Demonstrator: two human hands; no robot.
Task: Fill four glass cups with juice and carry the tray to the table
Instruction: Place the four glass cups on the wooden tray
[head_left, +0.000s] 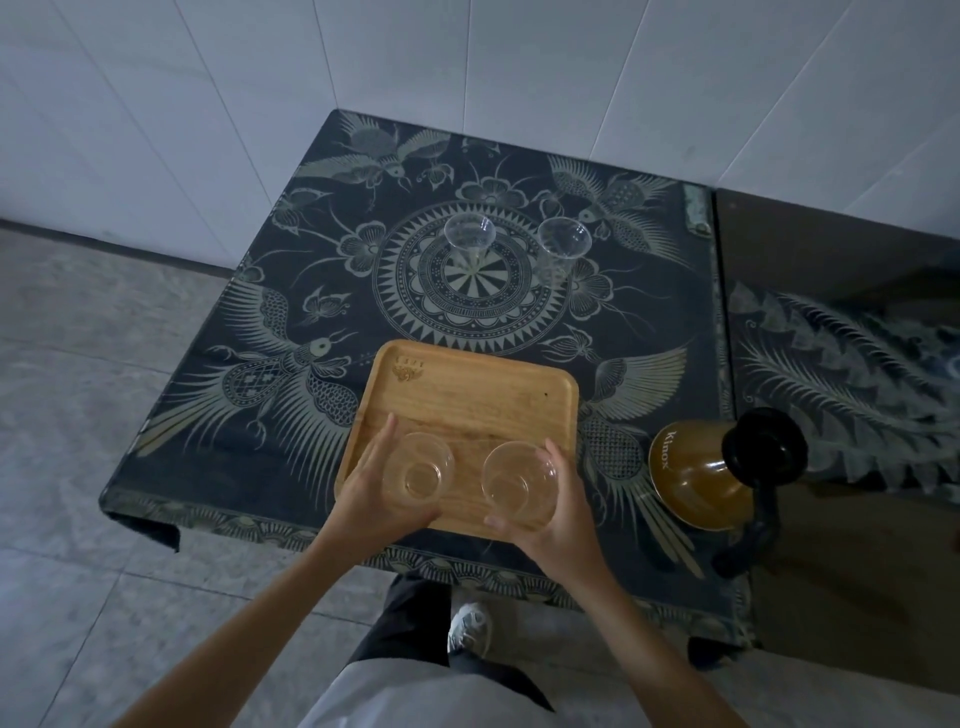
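Glass cups come in four here, and the two nearest are each held in a hand over the near edge of the wooden tray. The left hand curls around the left cup, thumb at the near side and fingers stretched up along its far left wall. The right hand wraps the right cup the same way, thumb at the near rim and fingers bent around its right side. Both cups stand upright and look empty, with the tray's wood showing through their bases; whether they rest on the tray or hang just above it I cannot tell. Both forearms reach forward from the bottom of the view, bare, converging toward the tray. The tray lies on a dark patterned cloth that covers a low table. To the right, near the table's edge, a brown jug with a black lid and handle holds amber liquid. Farther back, on the round pattern at the cloth's centre, the other two cups stand upright, empty, side by side but apart.
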